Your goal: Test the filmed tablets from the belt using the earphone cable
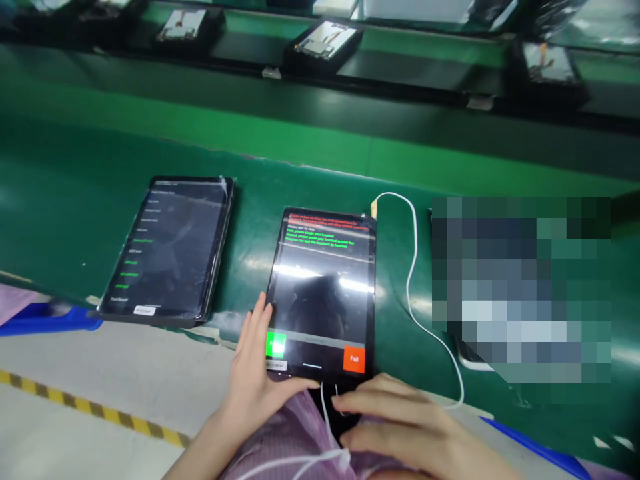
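A tablet (320, 293) lies face up at the near edge of the green bench, with red, white and green text, a green button and an orange Fail button on its screen. My left hand (255, 367) grips its lower left corner, fingers along the side and thumb on the bottom edge. A white earphone cable (413, 267) runs from a yellowish plug (374, 209) at the tablet's top right corner down under my right hand. Just below that corner, my right hand (400, 420) is curled around the cable; its thumb is mostly hidden. White strands hang over my lap.
A second tablet (170, 250) showing a list lies to the left. A pixelated area hides most of an object (477, 363) at right. Beyond the bench, black trays (325, 47) with device parts stand on a dark track. Blue edges (50, 319) show below the bench.
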{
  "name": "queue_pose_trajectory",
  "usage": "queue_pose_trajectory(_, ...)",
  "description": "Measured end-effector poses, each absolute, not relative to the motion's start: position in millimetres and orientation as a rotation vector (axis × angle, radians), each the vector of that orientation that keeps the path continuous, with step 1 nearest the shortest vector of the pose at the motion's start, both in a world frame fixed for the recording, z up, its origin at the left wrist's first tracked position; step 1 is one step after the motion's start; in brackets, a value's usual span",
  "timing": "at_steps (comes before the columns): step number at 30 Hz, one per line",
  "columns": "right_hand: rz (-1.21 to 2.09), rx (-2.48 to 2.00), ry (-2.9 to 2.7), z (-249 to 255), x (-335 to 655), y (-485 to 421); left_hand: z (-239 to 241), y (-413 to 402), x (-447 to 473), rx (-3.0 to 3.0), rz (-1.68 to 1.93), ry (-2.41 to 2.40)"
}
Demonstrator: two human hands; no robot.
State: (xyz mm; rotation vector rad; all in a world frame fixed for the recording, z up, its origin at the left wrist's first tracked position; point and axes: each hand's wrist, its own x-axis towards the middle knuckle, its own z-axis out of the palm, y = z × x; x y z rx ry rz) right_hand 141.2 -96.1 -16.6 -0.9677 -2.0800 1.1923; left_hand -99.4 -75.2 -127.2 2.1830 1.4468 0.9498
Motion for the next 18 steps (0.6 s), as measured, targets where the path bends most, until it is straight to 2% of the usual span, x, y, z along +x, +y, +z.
queue_pose_trajectory(5, 0.929, -1.382, -1.790, -17, 162, -53, -131, -75, -101, 2.138, 0.959, 1.479)
queue_pose_trajectory(10, 0.476, -1.872, -1.389, -23, 167, 36, -135, -75, -104, 2.085, 0.898, 1.512)
queue_pose_trajectory(18, 0.769, -1.746, -1.220, -57, 172, 91, -128, -74, -115, 1.950, 0.880, 1.406)
